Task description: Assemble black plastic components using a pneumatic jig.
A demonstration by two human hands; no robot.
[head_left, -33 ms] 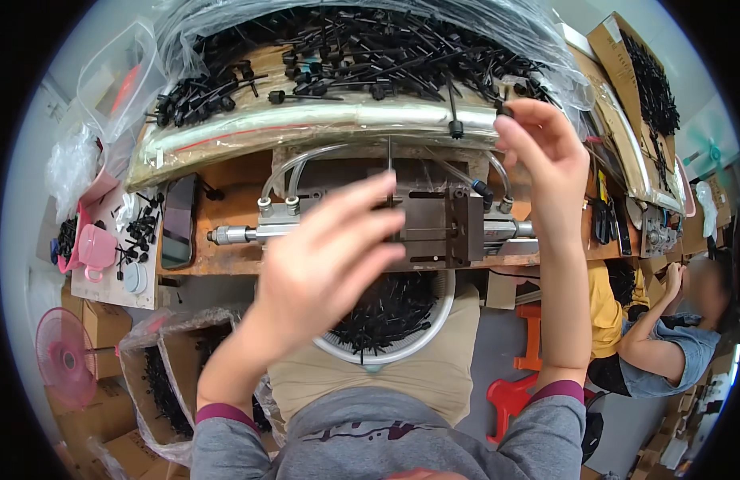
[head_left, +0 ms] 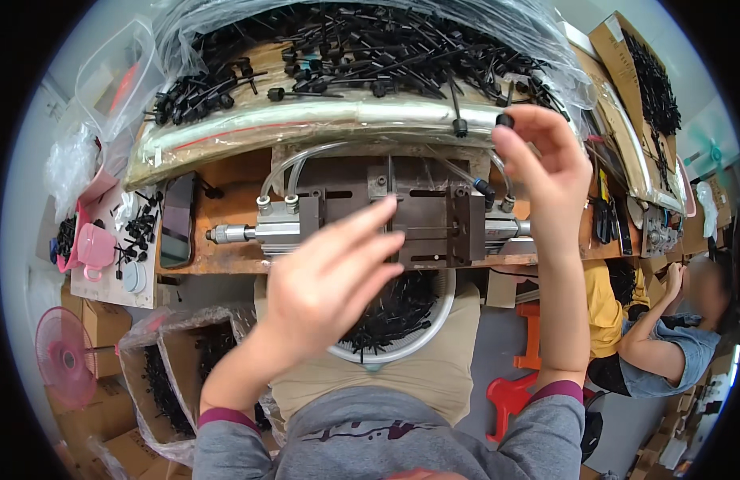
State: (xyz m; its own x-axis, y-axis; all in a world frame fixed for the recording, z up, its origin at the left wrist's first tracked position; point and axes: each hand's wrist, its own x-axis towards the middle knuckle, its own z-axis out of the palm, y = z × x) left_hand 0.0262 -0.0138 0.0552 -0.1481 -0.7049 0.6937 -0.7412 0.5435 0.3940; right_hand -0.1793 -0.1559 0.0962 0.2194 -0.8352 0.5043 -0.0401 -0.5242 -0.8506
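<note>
My left hand [head_left: 318, 284] hovers over the near left part of a dark metal clamping fixture [head_left: 424, 206], fingers stretched out and apart with nothing visible in them. Its index fingertip is close to the middle of the fixture; contact cannot be told. At the right end of the plastic-covered bench edge, my right hand [head_left: 550, 156] pinches a black thin-stemmed part [head_left: 505, 120] by its round head between thumb and index finger. A similar loose black stemmed part [head_left: 460, 126] hangs over the edge just left of it. Beyond lies a heap of black stemmed parts [head_left: 378, 56].
A white-rimmed basket [head_left: 448, 308] of black parts sits at my lap. Clear air hoses [head_left: 286, 166] rise from the fixture's cylinders. Left are a phone [head_left: 178, 220] and a pink cup [head_left: 97, 246]. A co-worker [head_left: 666, 344] sits at right, near a red stool [head_left: 510, 400].
My left hand has dropped slightly toward me, uncovering more of the fixture's middle and left side. My right hand has shifted slightly, with the black part still in its pinch.
</note>
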